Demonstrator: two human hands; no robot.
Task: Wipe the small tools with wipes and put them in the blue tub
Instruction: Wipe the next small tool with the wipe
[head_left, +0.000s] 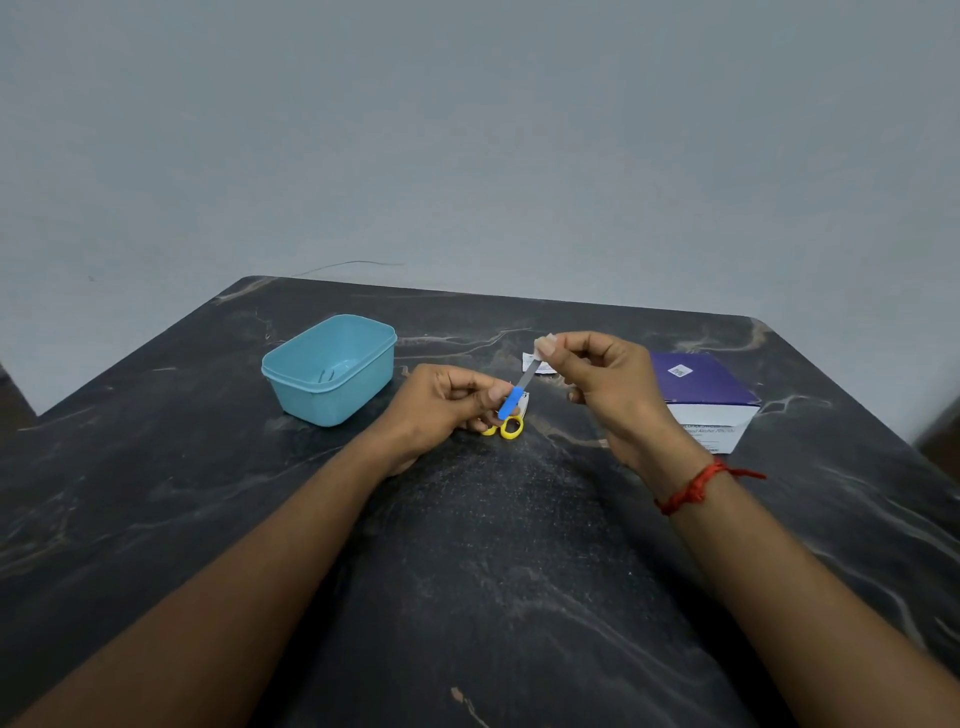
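Note:
My left hand (447, 405) pinches the blue handle of a small metal nail file (511, 402), which slants up and to the right above the table. My right hand (605, 382) pinches a small white wipe (544, 345) around the file's upper tip. Small scissors with yellow handles (510, 427) lie on the table just below my left fingers, partly hidden by them. The blue tub (332, 371) stands to the left of my hands, with a thin metal tool lying on its bottom.
A purple and white box of wipes (706, 400) sits right of my right hand. A torn white wipe wrapper (535, 361) lies behind the file. The dark marbled table (493, 545) ends at a grey wall; a red thread circles my right wrist.

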